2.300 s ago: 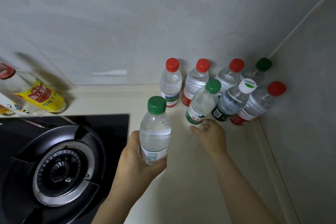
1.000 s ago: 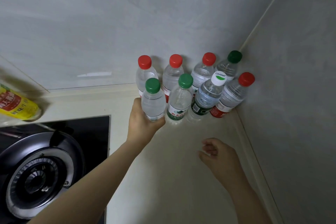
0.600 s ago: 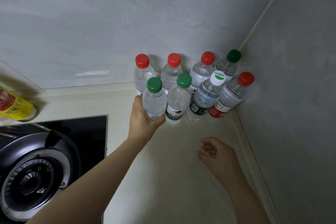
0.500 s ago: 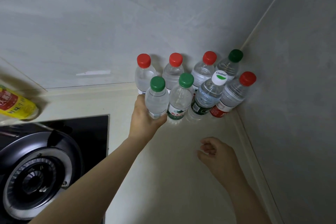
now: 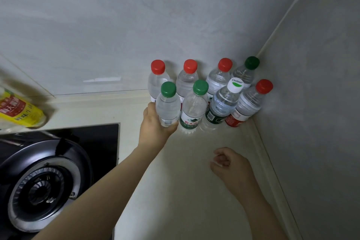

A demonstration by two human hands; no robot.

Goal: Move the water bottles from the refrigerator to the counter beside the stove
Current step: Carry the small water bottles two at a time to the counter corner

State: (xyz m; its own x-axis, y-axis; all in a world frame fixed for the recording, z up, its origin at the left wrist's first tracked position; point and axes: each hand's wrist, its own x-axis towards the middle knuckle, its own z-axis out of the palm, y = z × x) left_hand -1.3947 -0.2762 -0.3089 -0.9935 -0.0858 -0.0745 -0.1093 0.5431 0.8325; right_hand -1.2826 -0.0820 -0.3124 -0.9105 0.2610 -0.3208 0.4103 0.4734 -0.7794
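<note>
My left hand [image 5: 154,128] grips a clear green-capped water bottle [image 5: 168,106] by its lower half, at the left end of the front row of bottles on the cream counter [image 5: 175,191]. Beside it stand another green-capped bottle [image 5: 192,111], a white-capped bottle [image 5: 224,103] and a red-capped bottle [image 5: 247,105]. Behind them several more bottles line the wall, the leftmost red-capped [image 5: 156,80]. My right hand [image 5: 229,165] hovers over the counter in front of the group, fingers loosely curled and holding nothing.
A black gas stove [image 5: 44,179] with a round burner fills the lower left. A yellow-labelled bottle [image 5: 17,111] stands behind it by the wall. Grey tiled walls [image 5: 311,122] meet in the corner behind the bottles.
My left hand carried the green-capped bottle forward to the left end of the front row. My right hand drew back from the bottles toward me and now stays still.
</note>
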